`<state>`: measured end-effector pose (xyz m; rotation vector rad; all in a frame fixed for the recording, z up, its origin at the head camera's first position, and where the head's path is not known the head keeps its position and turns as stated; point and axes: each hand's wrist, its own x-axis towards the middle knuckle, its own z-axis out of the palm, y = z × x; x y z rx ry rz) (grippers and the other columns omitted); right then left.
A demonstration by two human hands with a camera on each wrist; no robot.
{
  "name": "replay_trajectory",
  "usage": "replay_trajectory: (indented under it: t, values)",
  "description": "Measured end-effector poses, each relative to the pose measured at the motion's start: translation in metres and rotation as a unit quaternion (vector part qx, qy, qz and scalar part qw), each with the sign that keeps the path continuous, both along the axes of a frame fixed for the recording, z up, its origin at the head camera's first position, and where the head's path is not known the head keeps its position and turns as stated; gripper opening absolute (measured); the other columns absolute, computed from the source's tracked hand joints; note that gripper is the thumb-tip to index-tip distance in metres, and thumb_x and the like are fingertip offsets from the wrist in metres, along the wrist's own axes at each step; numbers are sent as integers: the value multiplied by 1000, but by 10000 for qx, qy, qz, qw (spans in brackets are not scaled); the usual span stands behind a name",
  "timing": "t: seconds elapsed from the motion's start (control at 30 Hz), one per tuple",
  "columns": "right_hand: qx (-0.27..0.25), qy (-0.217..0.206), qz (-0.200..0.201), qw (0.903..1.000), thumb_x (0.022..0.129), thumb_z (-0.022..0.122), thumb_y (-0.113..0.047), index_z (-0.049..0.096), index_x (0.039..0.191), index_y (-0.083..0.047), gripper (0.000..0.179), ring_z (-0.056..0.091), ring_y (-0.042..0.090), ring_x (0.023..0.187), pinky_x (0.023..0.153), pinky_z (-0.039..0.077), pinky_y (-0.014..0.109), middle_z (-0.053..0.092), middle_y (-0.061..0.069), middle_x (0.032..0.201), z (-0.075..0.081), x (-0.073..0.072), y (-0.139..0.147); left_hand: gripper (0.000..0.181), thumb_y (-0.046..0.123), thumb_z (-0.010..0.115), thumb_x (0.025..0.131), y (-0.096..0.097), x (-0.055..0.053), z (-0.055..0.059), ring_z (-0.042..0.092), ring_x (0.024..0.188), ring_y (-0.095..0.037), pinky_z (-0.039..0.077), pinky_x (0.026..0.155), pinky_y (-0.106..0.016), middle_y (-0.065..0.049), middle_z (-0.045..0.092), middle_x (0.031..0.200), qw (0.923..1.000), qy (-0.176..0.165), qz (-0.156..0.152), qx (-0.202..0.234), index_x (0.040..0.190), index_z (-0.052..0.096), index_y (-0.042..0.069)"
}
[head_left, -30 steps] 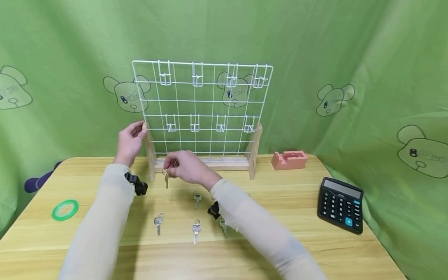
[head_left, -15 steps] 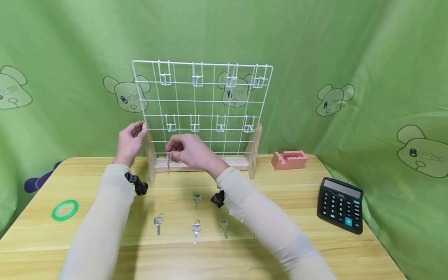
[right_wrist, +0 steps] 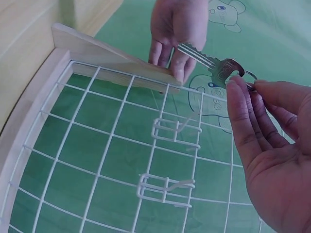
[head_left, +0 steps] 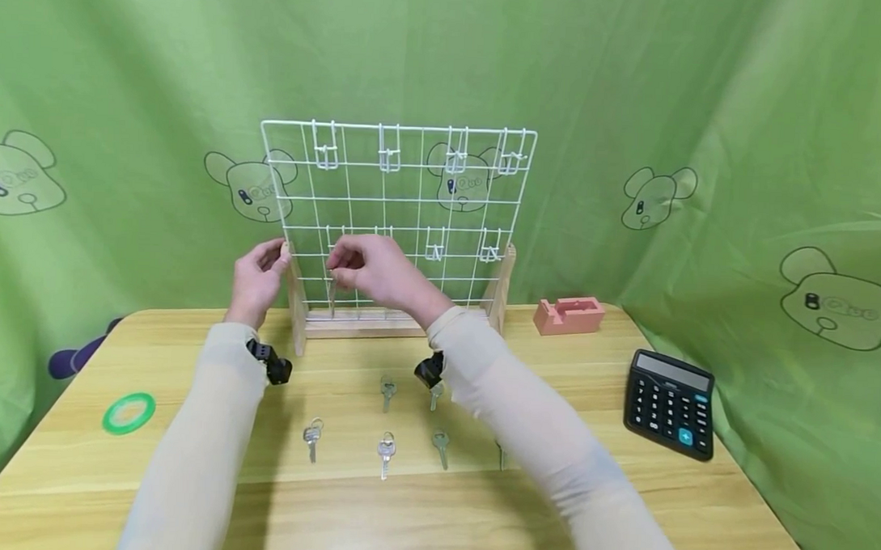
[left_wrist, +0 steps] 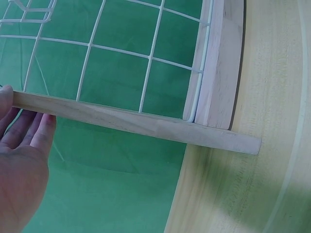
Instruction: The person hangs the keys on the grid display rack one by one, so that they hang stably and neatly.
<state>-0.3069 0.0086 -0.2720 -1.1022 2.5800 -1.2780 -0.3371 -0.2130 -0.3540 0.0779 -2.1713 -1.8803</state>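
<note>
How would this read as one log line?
left hand: holds wooden stand | right hand: pinches key in front of wire grid | other keys: on table

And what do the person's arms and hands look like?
Plain cream long sleeves: left sleeve and right sleeve. Left hand and right hand are bare, no gloves. A small black camera sits at each wrist.

Curtained-off tabletop set, room type unclear. Green bear-print curtain [head_left: 579,69] from 9 through 12 to 3 o'clock; wood-grain table [head_left: 359,523] at 6, desk calculator [head_left: 669,404] at 4.
</note>
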Motion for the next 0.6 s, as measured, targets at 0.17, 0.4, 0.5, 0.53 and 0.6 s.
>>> replay_trajectory:
  t: [0.17,0.4,0.5,0.53,0.6]
  values:
    - [-160,-5,-64,9999,93,66,-2,66,102,-1,9,62,19,79,73,57,25,64,7,89,8,-1,-1,45,10,53,101,-1,0,-1,44,133,-24,38,110,-27,-14,45,147,10000,-29,-1,-2,145,44,5]
    - [-682,-164,-135,9974,93,65,1,66,100,-3,8,64,22,81,72,58,23,64,9,90,19,-3,-3,44,10,53,102,-1,0,-1,45,132,-25,39,109,-28,-15,46,146,10000,9,-3,4,145,44,4]
    - [-900,-87,-126,9958,92,65,2,66,100,-2,8,65,22,80,71,59,25,65,9,89,25,-5,-3,44,11,53,102,0,0,-1,45,132,-25,38,109,-28,-15,46,146,10000,9,27,25,145,44,5]
    - [-952,-58,-126,9954,92,65,2,67,100,-1,9,65,22,79,71,59,26,66,10,89,26,-5,-4,44,10,53,102,0,0,-1,45,132,-25,38,109,-28,-15,46,146,10000,16,33,31,144,45,5]
    - [-1001,-8,-146,9949,92,65,2,67,100,-1,9,65,21,78,72,59,27,66,11,89,30,-6,-4,44,10,53,102,0,0,-1,45,132,-25,38,109,-27,-15,46,146,10000,30,44,34,144,45,5]
